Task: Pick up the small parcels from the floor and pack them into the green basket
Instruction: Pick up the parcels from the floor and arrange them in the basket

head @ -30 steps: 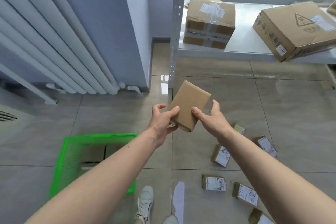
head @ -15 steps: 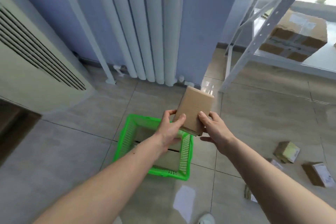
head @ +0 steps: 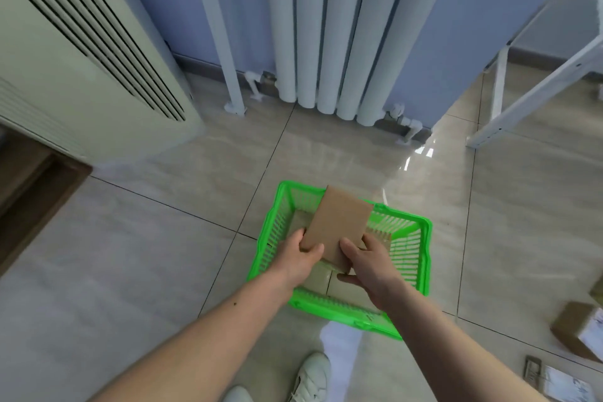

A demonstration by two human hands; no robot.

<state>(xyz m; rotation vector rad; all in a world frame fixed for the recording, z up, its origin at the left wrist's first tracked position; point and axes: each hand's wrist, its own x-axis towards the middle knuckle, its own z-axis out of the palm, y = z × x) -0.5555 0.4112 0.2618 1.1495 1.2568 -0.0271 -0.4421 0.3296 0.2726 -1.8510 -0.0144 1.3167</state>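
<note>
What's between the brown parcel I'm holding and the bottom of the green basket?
Head view: under the brown parcel, parcels already packed cover the green basket floor.

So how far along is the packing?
Partway. The green basket already holds a few parcels. Both hands, left and right, hold a brown parcel above it. At least two more parcels still lie on the floor at right.

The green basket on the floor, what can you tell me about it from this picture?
The green basket is bright plastic, rectangular, with slatted walls and a thick rim. It sits on the tiled floor before a white radiator, turned at a slight angle. Flat brown parcels already lie on its bottom. Both hands, left and right, hold a plain brown parcel tilted above its opening; whether it touches the basket is unclear.
</note>
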